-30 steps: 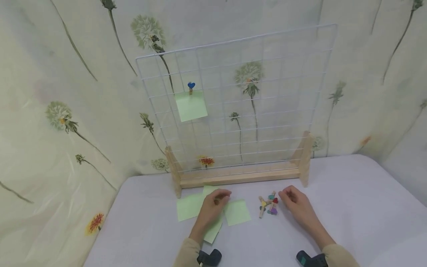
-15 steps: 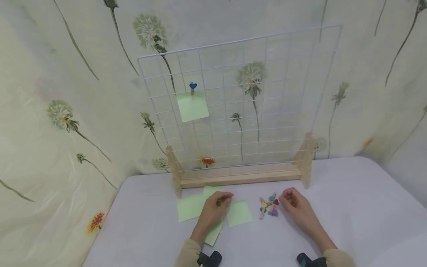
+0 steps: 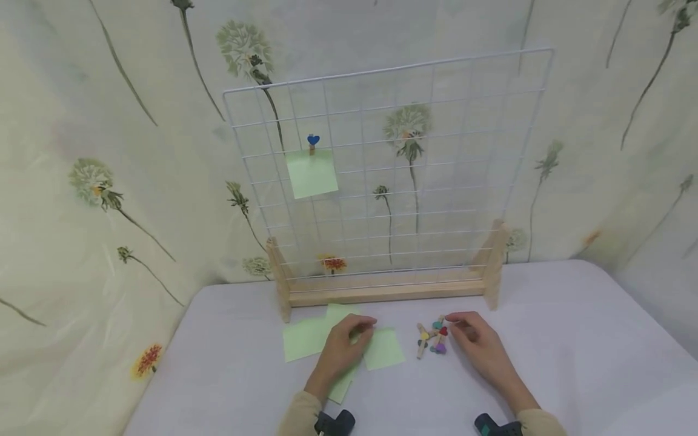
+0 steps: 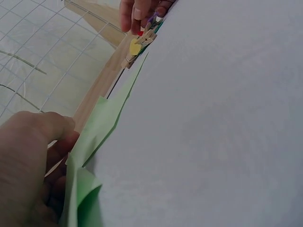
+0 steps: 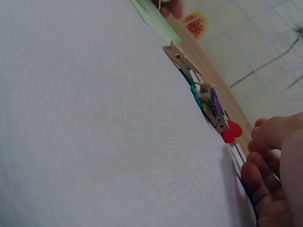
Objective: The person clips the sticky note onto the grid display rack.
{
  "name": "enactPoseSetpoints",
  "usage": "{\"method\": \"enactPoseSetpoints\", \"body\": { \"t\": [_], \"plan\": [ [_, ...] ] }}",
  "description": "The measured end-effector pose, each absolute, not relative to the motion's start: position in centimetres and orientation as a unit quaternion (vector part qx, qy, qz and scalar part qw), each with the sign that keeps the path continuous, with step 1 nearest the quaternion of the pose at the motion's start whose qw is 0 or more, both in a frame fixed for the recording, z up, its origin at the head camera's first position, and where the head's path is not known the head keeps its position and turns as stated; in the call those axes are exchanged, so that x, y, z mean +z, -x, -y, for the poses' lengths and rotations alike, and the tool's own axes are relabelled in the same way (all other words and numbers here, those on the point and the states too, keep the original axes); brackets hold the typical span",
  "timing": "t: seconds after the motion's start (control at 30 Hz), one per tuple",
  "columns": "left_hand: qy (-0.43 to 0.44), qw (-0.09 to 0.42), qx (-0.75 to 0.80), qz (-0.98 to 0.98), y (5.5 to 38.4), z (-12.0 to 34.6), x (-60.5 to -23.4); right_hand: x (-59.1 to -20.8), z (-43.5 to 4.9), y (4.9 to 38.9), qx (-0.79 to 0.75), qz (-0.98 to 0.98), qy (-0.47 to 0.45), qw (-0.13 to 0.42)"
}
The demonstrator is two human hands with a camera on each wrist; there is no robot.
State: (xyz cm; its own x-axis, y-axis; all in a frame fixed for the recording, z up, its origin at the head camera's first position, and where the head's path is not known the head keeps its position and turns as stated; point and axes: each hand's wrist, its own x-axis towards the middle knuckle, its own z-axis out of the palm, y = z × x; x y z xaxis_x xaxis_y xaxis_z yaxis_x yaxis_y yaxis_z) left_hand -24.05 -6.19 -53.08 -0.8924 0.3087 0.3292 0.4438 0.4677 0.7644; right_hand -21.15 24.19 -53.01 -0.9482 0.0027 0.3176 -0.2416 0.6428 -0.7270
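My left hand (image 3: 342, 346) lies over several pale green paper notes (image 3: 303, 339) on the table, its fingers loosely bent and nothing visible in its grasp. In the left wrist view the fingers (image 4: 60, 150) are right beside the notes' edge. My right hand (image 3: 480, 345) is at the right side of a small heap of wooden clothespins (image 3: 423, 340) with coloured hearts. Its fingertips come very close to the heap; whether they touch it I cannot tell. In the right wrist view a red heart (image 5: 232, 131) sits just ahead of the loosely curled fingers (image 5: 265, 177).
Behind the hands stands a white wire grid (image 3: 360, 145) in a wooden base (image 3: 382, 293). A green note (image 3: 312, 174) hangs on its upper left, under a clothespin with a blue heart (image 3: 313, 140). A white cloth covers the table (image 3: 567, 351); a flowered curtain (image 3: 136, 181) hangs behind.
My right hand's fingers have reached slightly left, closer to the clothespin heap. The left hand stays over the notes, thumb and forefinger a little further apart. The head view has shifted slightly.
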Motion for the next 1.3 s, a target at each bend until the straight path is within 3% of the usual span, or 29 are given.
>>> {"method": "enactPoseSetpoints", "body": {
  "t": [0.27, 0.8, 1.3],
  "plan": [
    [0.234, 0.063, -0.465, 0.852, 24.14, 6.37, -53.40, -53.23, -24.25, 20.96, 0.407, 0.900, -0.072, 0.138],
    [0.224, 0.085, -0.371, 0.897, 23.66, 6.16, -53.48, -52.88, -23.86, 20.95, 0.384, 0.909, -0.086, 0.138],
    [0.269, 0.107, -0.369, 0.883, 24.33, 6.33, -53.26, -52.96, -23.88, 21.23, 0.375, 0.910, -0.105, 0.140]
  ]
}}
